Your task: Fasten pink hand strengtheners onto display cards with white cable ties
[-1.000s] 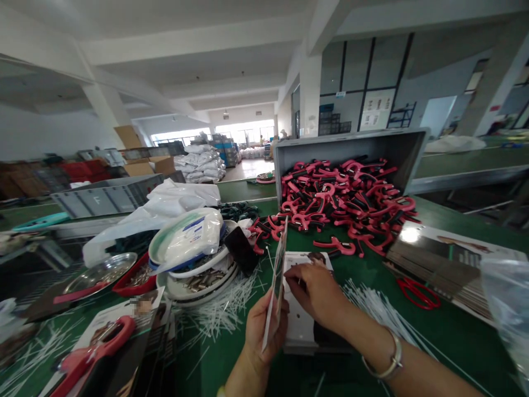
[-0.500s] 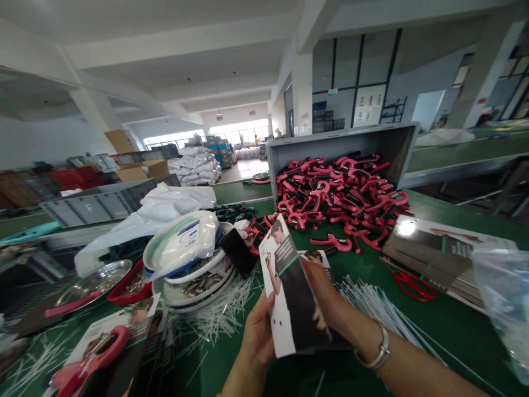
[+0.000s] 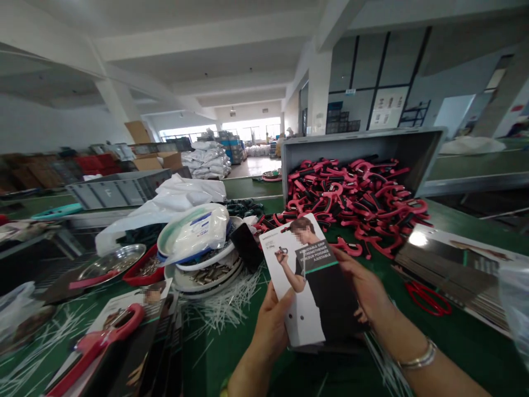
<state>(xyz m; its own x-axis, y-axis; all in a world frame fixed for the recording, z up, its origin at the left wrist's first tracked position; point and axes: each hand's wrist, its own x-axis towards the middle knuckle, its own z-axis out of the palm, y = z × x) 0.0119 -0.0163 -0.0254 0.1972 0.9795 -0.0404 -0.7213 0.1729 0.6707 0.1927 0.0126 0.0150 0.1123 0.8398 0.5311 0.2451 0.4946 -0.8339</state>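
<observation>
Between my two hands is a stack of printed cards, its top card facing me, white on the left and dark on the right. My left hand grips the lower left edge, thumb on the front. Around the right edge my right hand is closed, its fingers partly hidden by the cards. Beyond the cards, pink and black hand grips spill from a tipped grey crate. White cable ties lie left of my left hand.
Bundled cards and red scissors lie at right. To the left are stacked basins, a dark phone, a red tray, a metal dish, and cards with a pink grip on top.
The cards have turned so their printed front faces me more squarely. My right hand has moved from behind them to their right edge. The view has shifted left.
</observation>
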